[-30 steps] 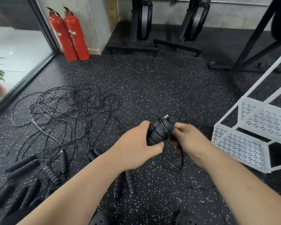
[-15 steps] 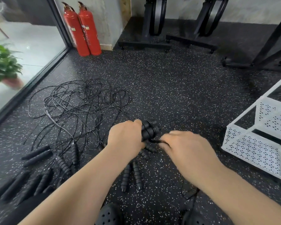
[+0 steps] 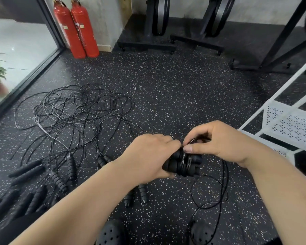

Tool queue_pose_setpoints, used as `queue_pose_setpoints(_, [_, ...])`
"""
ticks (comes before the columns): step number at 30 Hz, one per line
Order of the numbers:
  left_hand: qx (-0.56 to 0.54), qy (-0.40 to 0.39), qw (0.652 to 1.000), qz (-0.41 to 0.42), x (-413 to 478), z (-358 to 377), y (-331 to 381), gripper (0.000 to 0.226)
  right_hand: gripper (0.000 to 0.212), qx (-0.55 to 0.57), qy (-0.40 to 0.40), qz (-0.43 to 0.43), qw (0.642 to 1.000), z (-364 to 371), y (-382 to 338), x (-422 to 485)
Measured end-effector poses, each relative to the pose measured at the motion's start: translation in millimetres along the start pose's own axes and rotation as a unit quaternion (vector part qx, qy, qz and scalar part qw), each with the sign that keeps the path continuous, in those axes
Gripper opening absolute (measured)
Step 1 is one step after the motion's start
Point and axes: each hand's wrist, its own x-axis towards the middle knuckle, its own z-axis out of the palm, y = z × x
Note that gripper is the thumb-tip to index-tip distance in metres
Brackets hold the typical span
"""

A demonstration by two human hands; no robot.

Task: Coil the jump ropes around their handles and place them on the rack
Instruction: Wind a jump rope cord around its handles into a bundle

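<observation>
My left hand (image 3: 148,156) grips a pair of black ribbed jump-rope handles (image 3: 182,163) held side by side, with several turns of thin black rope wound around their middle. My right hand (image 3: 217,140) pinches the rope between thumb and forefinger just above the handles. The loose rest of that rope (image 3: 217,195) hangs down in loops to the floor at the right. A tangle of other black ropes (image 3: 78,114) lies on the floor at the left, with their handles (image 3: 60,179) scattered in front of it. The white perforated rack (image 3: 290,124) stands at the right edge.
Two red fire extinguishers (image 3: 76,29) stand by the wall at the back left, beside a glass door. Black exercise-machine bases (image 3: 166,43) line the back wall. A dark frame leg (image 3: 279,41) stands at the back right. My black perforated shoes (image 3: 113,234) are at the bottom.
My right hand has come up from below the handles to their top, carrying the rope over them. The handles have tipped to lie more level.
</observation>
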Motion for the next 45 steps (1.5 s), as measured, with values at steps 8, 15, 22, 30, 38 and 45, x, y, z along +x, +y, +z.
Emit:
queue_pose_setpoints(8, [-0.143, 0.006, 0.989, -0.042, -4, -20, 11, 0.062, 0.034, 0.125, 0.020, 0.031, 0.991, -4, 10, 3])
queue_pose_setpoints(15, [-0.272, -0.015, 0.944, -0.185, -3, -25, -2, 0.058, 0.034, 0.120, 0.111, 0.112, 0.980, 41, 20, 19])
queue_pose_setpoints(22, [-0.156, 0.039, 0.928, -0.337, -2, -7, -28, 0.052, 0.047, -0.016, 0.044, 0.128, 0.991, 93, 10, 25])
queue_pose_setpoints(30, [-0.056, -0.075, 0.934, -0.345, -6, 4, -42, 0.041, 0.029, -0.428, 0.098, 0.000, 0.899, 84, -28, -3])
queue_pose_setpoints(38, [-0.072, -0.147, 0.980, -0.110, -4, 1, -17, 0.043, 0.011, -0.190, 0.056, 0.041, 0.979, 27, -12, 7])
queue_pose_setpoints(45, [-0.127, -0.100, 0.986, -0.027, -2, -8, -4, 0.035, 0.021, -0.014, -0.037, 0.044, 0.998, 5, 6, 7])
